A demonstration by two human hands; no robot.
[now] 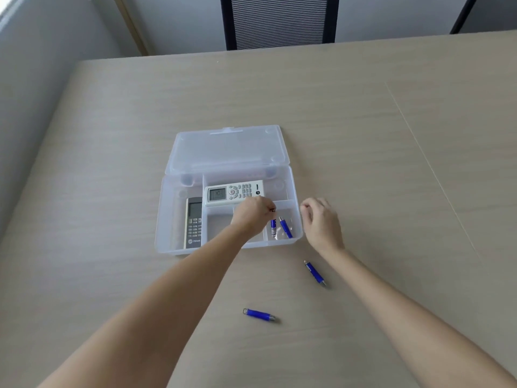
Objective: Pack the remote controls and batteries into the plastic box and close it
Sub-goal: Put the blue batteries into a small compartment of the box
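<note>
A clear plastic box lies open on the table, its lid folded back. A white remote lies crosswise in the rear compartment, and a grey remote lies lengthwise in the left one. My left hand reaches over the front right compartment, fingertips pinched on the top end of a blue battery. Beside it a second blue battery rests in the same compartment. My right hand hovers just right of the box, loosely curled and holding nothing. Two more blue batteries lie on the table nearer to me.
The box sits on a wide beige wooden table. A dark mesh-backed chair stands behind the far edge. A grey wall runs along the left side.
</note>
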